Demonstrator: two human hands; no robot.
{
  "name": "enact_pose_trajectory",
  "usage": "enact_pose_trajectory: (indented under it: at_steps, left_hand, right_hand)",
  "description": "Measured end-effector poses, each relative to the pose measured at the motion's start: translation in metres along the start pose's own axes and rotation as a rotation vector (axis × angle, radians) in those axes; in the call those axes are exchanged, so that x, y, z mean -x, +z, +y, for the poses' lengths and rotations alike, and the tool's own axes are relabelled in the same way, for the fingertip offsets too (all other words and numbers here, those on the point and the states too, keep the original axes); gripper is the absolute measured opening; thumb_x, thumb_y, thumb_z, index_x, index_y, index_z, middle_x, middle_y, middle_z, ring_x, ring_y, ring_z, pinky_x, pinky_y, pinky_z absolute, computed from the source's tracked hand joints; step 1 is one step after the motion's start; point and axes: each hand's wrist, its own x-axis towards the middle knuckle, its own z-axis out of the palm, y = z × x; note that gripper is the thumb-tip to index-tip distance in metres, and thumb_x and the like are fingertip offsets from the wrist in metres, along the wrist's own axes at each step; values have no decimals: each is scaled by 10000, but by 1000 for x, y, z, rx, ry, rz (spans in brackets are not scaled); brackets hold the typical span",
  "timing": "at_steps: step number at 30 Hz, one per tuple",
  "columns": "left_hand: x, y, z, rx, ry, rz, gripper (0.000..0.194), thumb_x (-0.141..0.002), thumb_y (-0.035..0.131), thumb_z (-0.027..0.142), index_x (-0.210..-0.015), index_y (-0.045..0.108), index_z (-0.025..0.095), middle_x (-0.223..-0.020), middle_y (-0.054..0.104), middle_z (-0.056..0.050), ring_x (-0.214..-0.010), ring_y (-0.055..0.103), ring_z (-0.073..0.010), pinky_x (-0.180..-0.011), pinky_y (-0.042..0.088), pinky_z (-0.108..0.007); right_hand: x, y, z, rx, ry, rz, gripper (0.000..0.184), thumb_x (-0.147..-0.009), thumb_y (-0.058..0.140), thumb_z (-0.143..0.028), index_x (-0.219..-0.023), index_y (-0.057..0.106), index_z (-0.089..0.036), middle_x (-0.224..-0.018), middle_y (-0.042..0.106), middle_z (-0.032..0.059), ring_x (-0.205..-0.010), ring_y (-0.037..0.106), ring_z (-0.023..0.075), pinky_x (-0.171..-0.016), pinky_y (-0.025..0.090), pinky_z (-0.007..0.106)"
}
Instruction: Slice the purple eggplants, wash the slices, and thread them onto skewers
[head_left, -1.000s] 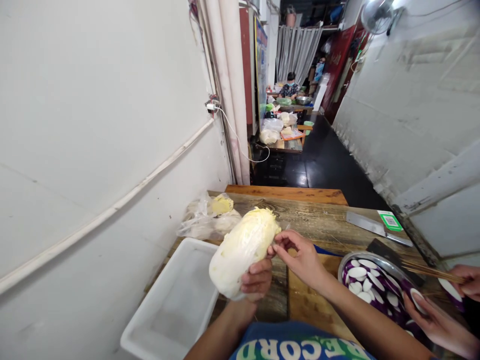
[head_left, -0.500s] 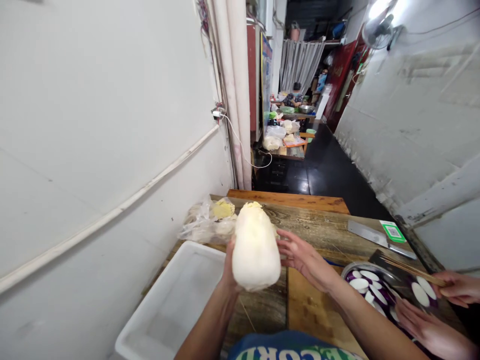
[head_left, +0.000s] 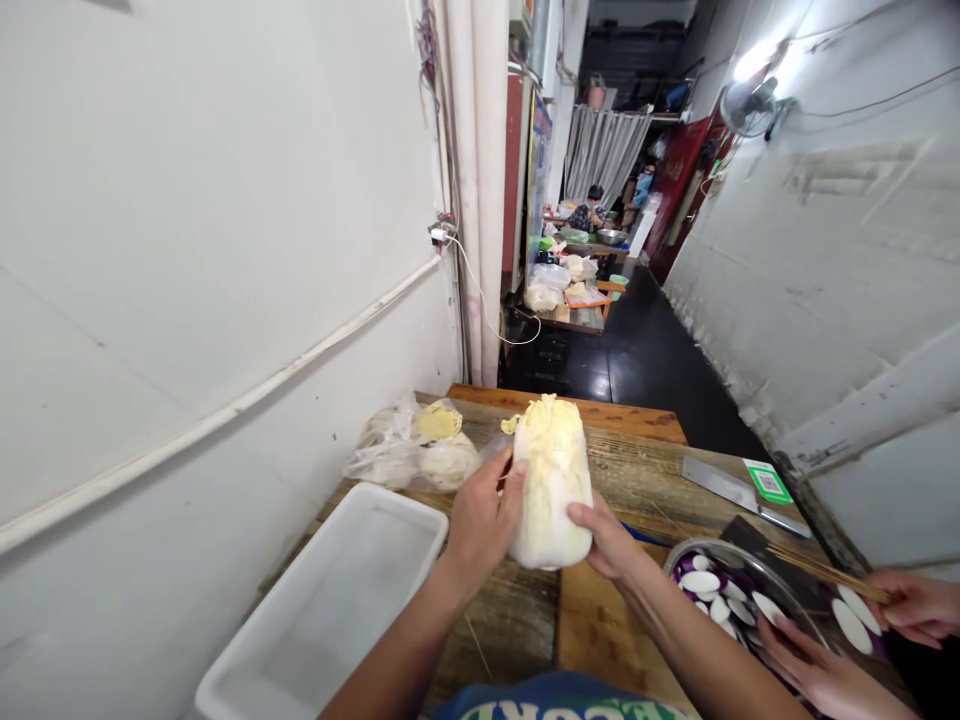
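"Pale yellow cabbage (head_left: 559, 470), where is it?"
"Gripped in the right hand (head_left: 606, 538), thumb in front, probably to steady it; the left hand (head_left: 486, 512) lies alongside, but I can't tell whether its fingers pinch anything."
"And the white tub (head_left: 330, 590)?"
"Left of those fingers, seemingly for reach."

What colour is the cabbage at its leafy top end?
The cabbage is pale yellow there, seen best in the head view.
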Motion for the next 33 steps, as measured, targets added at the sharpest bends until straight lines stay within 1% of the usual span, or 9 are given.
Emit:
enact_pose_trajectory:
  at_steps: [4,8,14,17,19,24,28,30,33]
  left_hand:
    - [-15,3,-13,135,46,1,353,-836,519,386,-1100,634,182,-1004,679,-61,-841,638,-186,-737,509,-280]
    - [-31,7,-20,119,166,76,318,-790,606,354,-1056,666,189,-1038,675,-70,-838,647,-175,-755,529,-295]
    - [-46,6,-11,36,420,95,197,-824,580,254,-981,695,224,-967,699,-45,-912,630,-170,-846,502,-324]
    - [-46,5,-5,0,526,121,199,-833,566,212,-990,688,214,-962,692,-48,-924,619,-162,-854,494,-314]
    - [-45,6,-1,-14,557,130,224,-828,573,205,-1030,671,205,-987,674,-61,-941,606,-164,-862,485,-314]
    - [-42,4,14,10,510,142,281,-781,639,263,-1054,660,199,-988,628,-77,-870,597,-157,-773,496,-289]
    - [-52,1,27,60,449,70,141,-758,658,275,-864,708,197,-822,656,-39,-767,594,-133,-703,475,-248]
    - [-61,0,30,90,350,23,108,-755,652,279,-771,707,187,-738,662,-19,-698,589,-124,-651,461,-231]
    - [-72,0,29,121,155,17,186,-766,619,342,-723,690,175,-618,629,12,-553,548,-103,-532,422,-211]
  right_hand:
    - [-9,-17,0,-87,18,-19,595,-590,735,-416,-1110,574,-176,-1067,668,114,-949,632,275,-830,500,411]
    - [-22,-33,-3,-169,56,-84,553,-570,741,-420,-1044,607,-169,-994,698,99,-954,635,265,-901,458,425]
    - [-28,-48,-10,-243,70,-138,524,-548,751,-444,-988,639,-182,-940,716,75,-963,635,252,-956,411,428]
    - [-25,-49,-14,-257,80,-154,503,-521,758,-473,-925,655,-191,-902,723,65,-967,634,254,-960,410,420]
    - [-23,-47,-18,-249,88,-169,543,-516,752,-487,-957,649,-187,-936,716,77,-1008,615,265,-968,398,430]
    - [-16,-38,-29,-182,54,-205,671,-534,746,-447,-1123,581,-172,-1082,665,110,-1092,563,281,-980,385,444]
    - [-14,-35,-27,-168,61,-201,659,-528,753,-441,-1101,597,-155,-1066,670,128,-1060,583,288,-954,415,439]
    - [-14,-35,-21,-184,104,-208,622,-529,748,-462,-1053,624,-149,-995,695,124,-1016,608,286,-933,435,434]
    - [-14,-36,-10,-224,153,-206,557,-537,741,-489,-972,660,-149,-916,715,105,-981,628,272,-924,448,409]
